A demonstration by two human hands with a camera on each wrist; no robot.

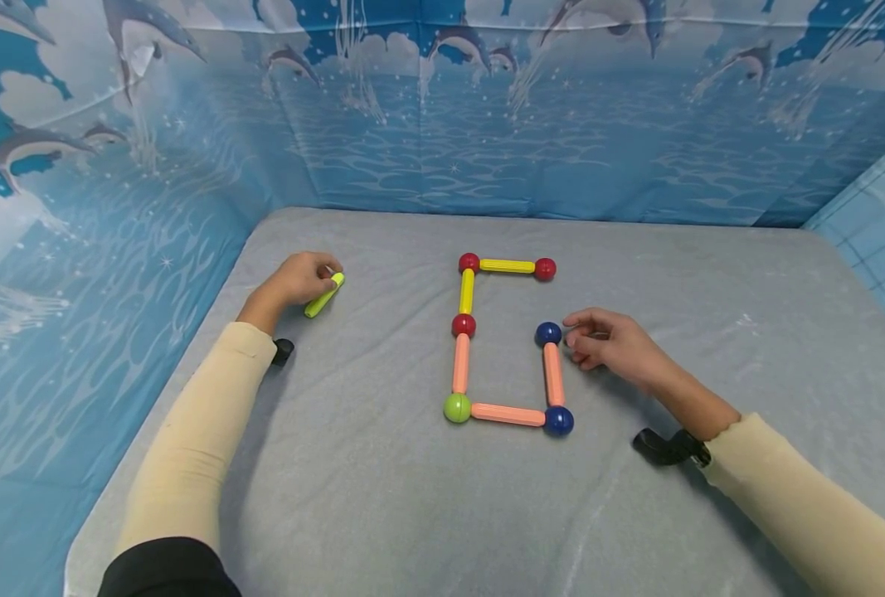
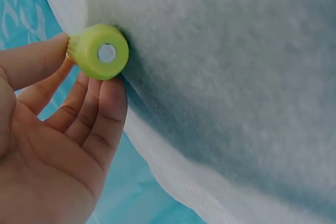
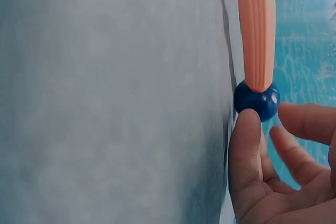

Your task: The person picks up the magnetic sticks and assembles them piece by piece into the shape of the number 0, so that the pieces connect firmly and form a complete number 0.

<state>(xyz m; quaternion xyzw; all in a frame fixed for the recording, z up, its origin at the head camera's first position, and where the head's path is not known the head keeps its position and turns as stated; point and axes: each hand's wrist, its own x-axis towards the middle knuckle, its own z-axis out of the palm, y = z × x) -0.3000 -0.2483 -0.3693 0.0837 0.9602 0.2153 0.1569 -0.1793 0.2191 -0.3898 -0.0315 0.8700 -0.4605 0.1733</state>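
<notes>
My left hand pinches a yellow-green magnetic rod between thumb and fingers, low over the cloth on the left. In the left wrist view the rod's round end faces the camera, a pale disc at its centre. My right hand is beside the upper blue ball, fingers loosely bent. Its fingertips are very near that ball; whether they touch is unclear. An orange rod joins this ball to the lower blue ball.
Another orange rod leads left to a green ball. From there an orange rod, a red ball, a yellow rod and more pieces continue. Grey cloth covers the table; dolphin-print curtains hang behind.
</notes>
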